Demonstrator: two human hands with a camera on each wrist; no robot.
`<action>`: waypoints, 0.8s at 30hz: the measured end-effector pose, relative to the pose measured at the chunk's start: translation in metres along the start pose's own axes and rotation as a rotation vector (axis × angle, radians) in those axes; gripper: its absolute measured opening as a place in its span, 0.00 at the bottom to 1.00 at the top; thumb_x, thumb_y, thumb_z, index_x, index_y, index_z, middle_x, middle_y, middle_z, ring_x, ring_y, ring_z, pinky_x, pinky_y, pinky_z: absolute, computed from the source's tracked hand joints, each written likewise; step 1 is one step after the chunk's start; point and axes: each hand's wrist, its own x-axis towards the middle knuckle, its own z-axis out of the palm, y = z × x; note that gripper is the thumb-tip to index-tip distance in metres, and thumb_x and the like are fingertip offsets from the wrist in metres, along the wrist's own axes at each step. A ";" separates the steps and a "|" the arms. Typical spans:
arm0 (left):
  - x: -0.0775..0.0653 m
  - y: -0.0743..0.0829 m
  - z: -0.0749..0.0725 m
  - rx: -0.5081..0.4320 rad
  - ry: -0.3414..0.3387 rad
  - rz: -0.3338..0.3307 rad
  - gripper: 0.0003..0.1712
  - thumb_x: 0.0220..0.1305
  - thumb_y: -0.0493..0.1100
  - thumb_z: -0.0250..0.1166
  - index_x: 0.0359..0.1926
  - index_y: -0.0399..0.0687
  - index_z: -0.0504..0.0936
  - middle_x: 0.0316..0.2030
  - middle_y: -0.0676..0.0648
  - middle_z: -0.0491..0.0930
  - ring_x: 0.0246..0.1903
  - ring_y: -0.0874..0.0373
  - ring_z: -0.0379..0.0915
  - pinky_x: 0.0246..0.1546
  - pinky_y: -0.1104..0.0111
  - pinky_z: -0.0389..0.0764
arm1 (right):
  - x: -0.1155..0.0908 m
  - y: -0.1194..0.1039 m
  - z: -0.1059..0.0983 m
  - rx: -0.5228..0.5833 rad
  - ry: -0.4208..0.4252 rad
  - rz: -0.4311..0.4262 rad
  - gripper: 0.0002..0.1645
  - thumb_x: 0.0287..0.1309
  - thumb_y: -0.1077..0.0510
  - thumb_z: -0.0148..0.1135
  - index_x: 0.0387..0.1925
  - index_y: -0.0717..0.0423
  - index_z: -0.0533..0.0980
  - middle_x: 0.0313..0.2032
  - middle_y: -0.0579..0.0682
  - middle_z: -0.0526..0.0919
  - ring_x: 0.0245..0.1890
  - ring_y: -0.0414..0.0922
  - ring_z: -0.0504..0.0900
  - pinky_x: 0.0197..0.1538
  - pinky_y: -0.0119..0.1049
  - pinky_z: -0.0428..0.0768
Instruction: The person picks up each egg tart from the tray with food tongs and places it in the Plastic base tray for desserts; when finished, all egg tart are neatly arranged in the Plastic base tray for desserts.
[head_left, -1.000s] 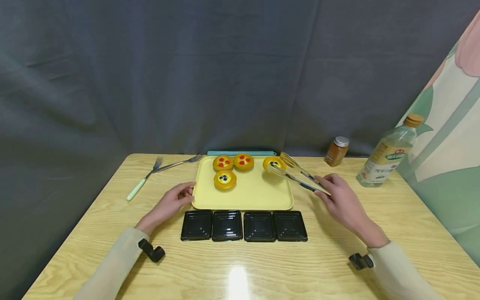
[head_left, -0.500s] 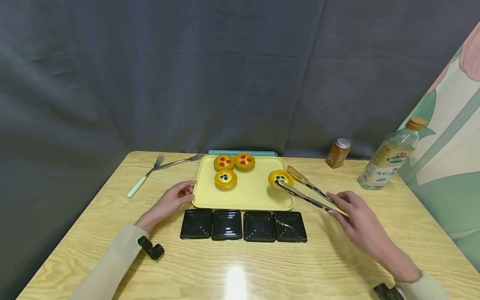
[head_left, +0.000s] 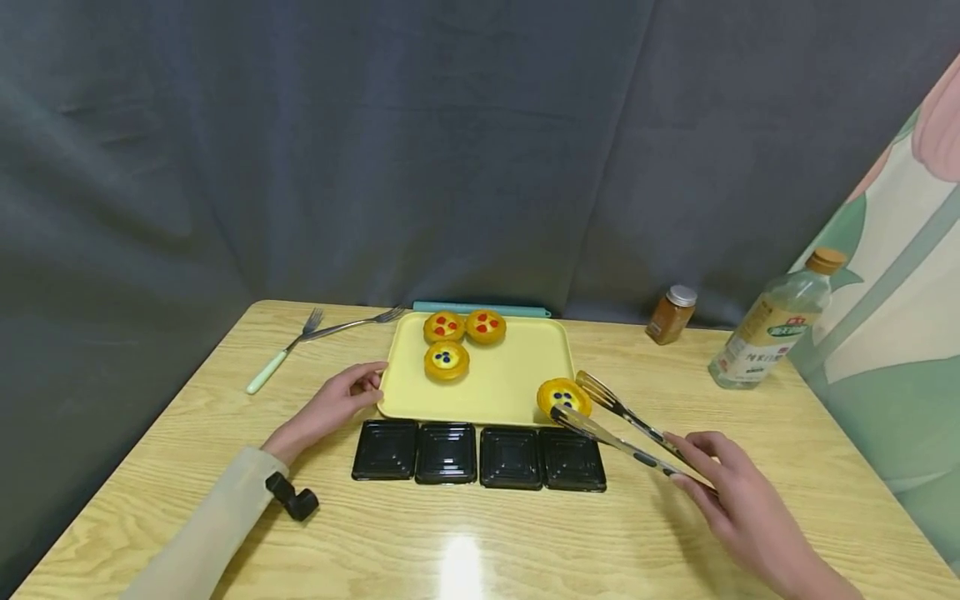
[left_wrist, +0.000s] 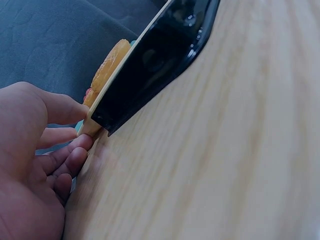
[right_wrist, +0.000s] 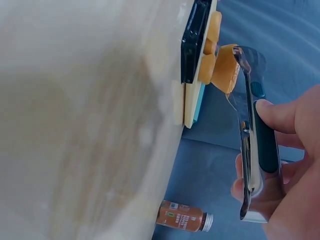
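Observation:
My right hand [head_left: 750, 508] grips metal tongs [head_left: 637, 457], which clasp an egg tart [head_left: 551, 390] topped with dark blue berries. In the right wrist view this tart [right_wrist: 226, 69] hangs above the tray's surface. My left hand [head_left: 330, 408] holds the left edge of a yellow tray [head_left: 510, 375]; the left wrist view shows thumb and fingers pinching its rim. At the tray's back left lie another blue-berry tart [head_left: 447, 361] and two tarts with red pieces, one left [head_left: 444, 327], one right [head_left: 486, 326].
Several square black plastic trays stand in a row before the yellow tray, from the leftmost [head_left: 386, 450] to the rightmost [head_left: 573, 460]. A green-handled fork [head_left: 282, 354] and another fork [head_left: 352, 323] lie left. A jar [head_left: 672, 315] and bottle [head_left: 772, 325] stand back right.
The tongs have carried the blue-berry tart from the tray's back right toward its front right corner. My right hand has moved back toward me; the left has stayed at the tray's edge.

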 end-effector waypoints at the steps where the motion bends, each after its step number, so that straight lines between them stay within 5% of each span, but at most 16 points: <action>1: 0.002 -0.005 0.001 0.006 0.001 0.002 0.30 0.73 0.37 0.61 0.71 0.33 0.67 0.49 0.40 0.74 0.46 0.51 0.70 0.47 0.61 0.73 | -0.004 -0.001 -0.001 -0.009 -0.007 0.012 0.30 0.50 0.68 0.75 0.58 0.60 0.81 0.45 0.48 0.76 0.37 0.39 0.70 0.32 0.31 0.71; 9: 0.003 -0.008 0.001 0.003 0.000 0.013 0.30 0.72 0.38 0.62 0.71 0.35 0.68 0.47 0.43 0.74 0.45 0.51 0.70 0.45 0.65 0.73 | -0.023 -0.005 -0.006 -0.069 -0.046 0.036 0.32 0.48 0.66 0.77 0.58 0.58 0.81 0.44 0.45 0.76 0.37 0.38 0.72 0.34 0.37 0.78; 24: 0.002 -0.007 -0.002 0.014 -0.015 0.033 0.29 0.73 0.38 0.61 0.71 0.33 0.67 0.47 0.42 0.74 0.44 0.52 0.69 0.44 0.68 0.73 | -0.038 -0.011 -0.010 -0.043 -0.052 0.025 0.32 0.47 0.66 0.78 0.57 0.56 0.82 0.46 0.42 0.75 0.38 0.35 0.69 0.32 0.33 0.73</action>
